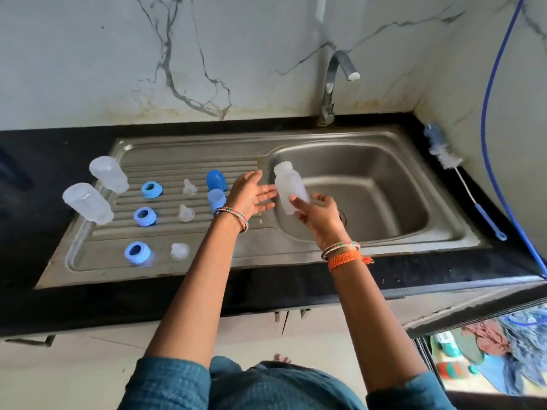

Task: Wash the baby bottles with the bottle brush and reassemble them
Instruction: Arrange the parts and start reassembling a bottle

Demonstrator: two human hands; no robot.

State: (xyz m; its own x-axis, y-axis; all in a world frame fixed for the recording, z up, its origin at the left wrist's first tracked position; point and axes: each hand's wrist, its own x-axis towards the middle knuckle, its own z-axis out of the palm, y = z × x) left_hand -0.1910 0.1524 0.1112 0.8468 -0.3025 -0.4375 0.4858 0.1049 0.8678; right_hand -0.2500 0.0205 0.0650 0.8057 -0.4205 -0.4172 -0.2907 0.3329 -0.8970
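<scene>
The right hand (318,213) grips a clear bottle (288,186) over the sink basin (384,184); the left hand (251,193), at its 9 o'clock, is spread open, holding nothing.

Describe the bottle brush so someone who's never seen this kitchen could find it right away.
Start at the steel sink, then look at the black counter along its right edge, below the blue hose. The bottle brush lies there, white-and-blue bristles toward the wall. It is the only long, thin tool; every bottle part sits on the drainboard at left.
</scene>
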